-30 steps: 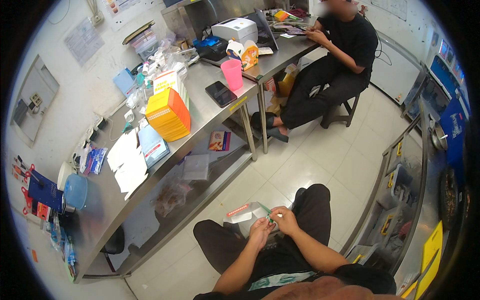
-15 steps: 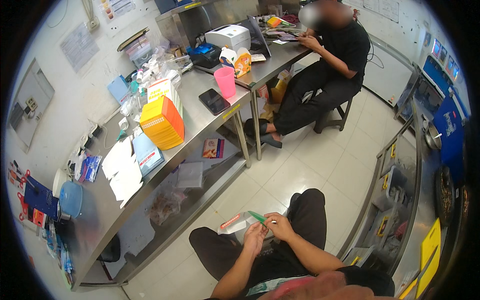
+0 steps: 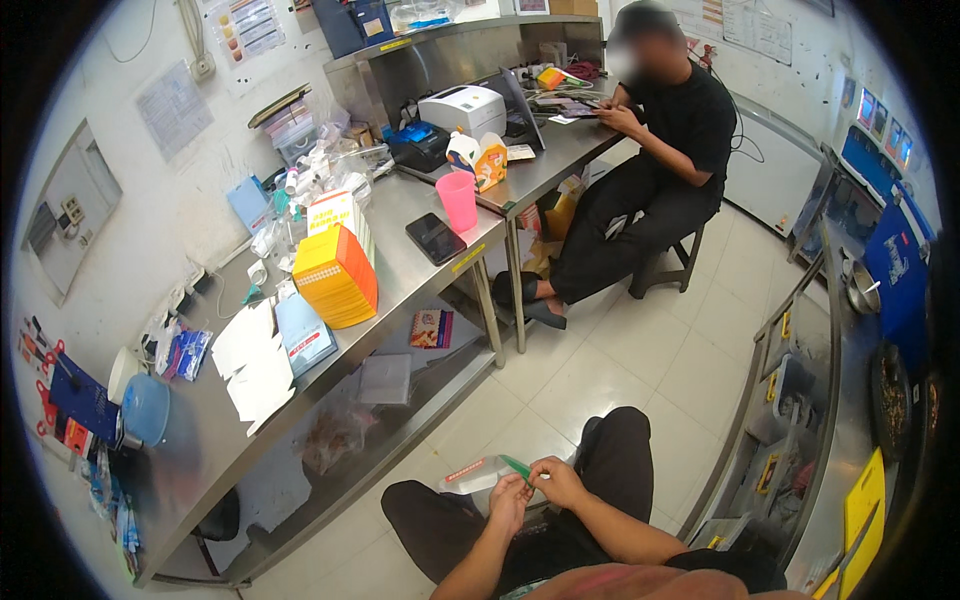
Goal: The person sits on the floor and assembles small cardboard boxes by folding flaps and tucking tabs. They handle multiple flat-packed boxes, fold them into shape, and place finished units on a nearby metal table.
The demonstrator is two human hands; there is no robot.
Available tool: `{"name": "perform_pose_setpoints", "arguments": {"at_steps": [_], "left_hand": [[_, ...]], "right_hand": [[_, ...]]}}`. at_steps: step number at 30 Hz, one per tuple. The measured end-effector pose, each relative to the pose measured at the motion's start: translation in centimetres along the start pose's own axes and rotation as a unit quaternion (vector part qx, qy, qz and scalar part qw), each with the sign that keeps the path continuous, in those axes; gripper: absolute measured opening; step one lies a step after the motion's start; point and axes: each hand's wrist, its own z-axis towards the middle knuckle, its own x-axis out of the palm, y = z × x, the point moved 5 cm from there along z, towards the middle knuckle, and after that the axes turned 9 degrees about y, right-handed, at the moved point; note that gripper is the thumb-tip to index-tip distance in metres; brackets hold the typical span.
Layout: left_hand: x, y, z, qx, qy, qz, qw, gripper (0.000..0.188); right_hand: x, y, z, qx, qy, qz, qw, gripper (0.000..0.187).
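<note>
Over my lap, my left hand [image 3: 508, 502] and my right hand [image 3: 558, 482] meet at the fingertips. Both are closed in a pinch around the lower end of a slim green piece with a pointed tip [image 3: 516, 466]. Its tip sticks up and to the left; the fingers cover the rest, and its kind is not clear. Just behind it, between my knees, lies a pale, shiny sheet or pack with a red label [image 3: 466, 472]. My hands and forearms partly hide what is beneath them.
A steel table [image 3: 400, 285] on the left bears stacked orange-yellow boxes [image 3: 335, 278], a pink cup [image 3: 458, 202] and a phone [image 3: 435, 238]. Another person [image 3: 660, 165] sits on a stool beyond. Steel shelving with bins [image 3: 780, 400] and a yellow board [image 3: 862, 510] stand at right.
The whole view has tilted slightly, so the table and room sit lower in it. My hands stay together on the green piece, which shows a little less of its length.
</note>
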Motion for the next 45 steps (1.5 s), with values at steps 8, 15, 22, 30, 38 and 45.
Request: {"name": "perform_pose_setpoints", "arguments": {"at_steps": [8,15,22,30,38,45], "left_hand": [[0.2,0.2,-0.3,-0.017,0.006,0.005,1.0,0.013],[0.6,0.1,-0.3,-0.025,-0.014,0.031,0.999,0.009],[0.8,0.4,-0.2,-0.026,0.007,0.042,0.999,0.005],[0.6,0.3,-0.1,-0.074,-0.024,0.104,0.991,0.008],[-3.5,4.7,3.4,-0.111,-0.059,0.039,0.991,0.01],[1.1,7.3,7.8,-0.048,-0.099,0.033,0.993,0.004]], "right_hand": [[0.3,-0.7,-0.3,0.04,0.001,-0.048,0.998,0.01],[0.6,-0.8,-0.4,0.04,0.009,-0.059,0.997,0.015],[0.2,-0.4,-0.5,0.051,0.008,-0.069,0.996,0.012],[0.9,-1.2,-0.1,0.188,0.071,-0.061,0.978,0.019],[0.3,-1.9,1.5,0.199,0.145,-0.116,0.962,0.035],[-5.2,-4.5,3.8,0.154,0.106,-0.145,0.971,0.02]]}}
